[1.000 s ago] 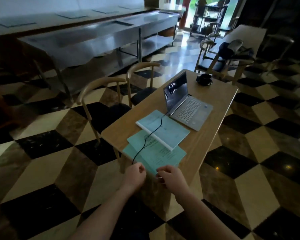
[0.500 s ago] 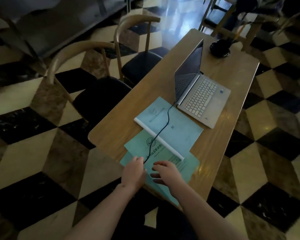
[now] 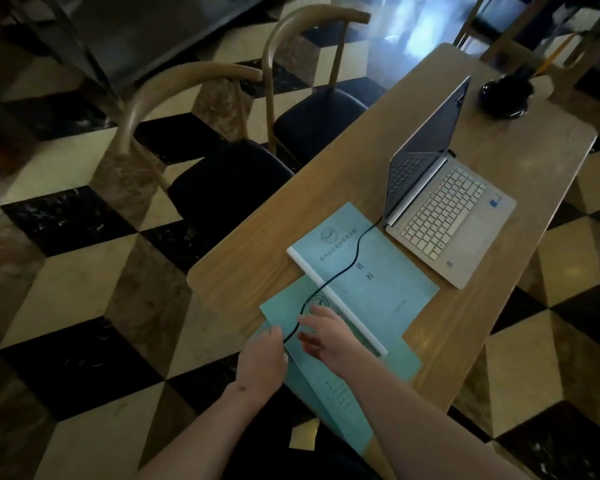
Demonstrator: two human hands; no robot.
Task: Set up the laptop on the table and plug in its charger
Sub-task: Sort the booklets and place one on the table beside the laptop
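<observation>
Both our hands sit at the table's (image 3: 551, 161) near edge: left hand (image 3: 262, 363) pinches the charger cable (image 3: 340, 271), right hand (image 3: 326, 336) rests flat on the booklets (image 3: 378, 292), steadying them; the laptop (image 3: 440, 202) stands open beyond

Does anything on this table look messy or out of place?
Slightly. The black charger cable trails from the open laptop across the blue booklets, which lie askew and overlapped. The lowest booklet sticks out past the table edge near both hands. Nothing looks spilled or damaged.
</observation>
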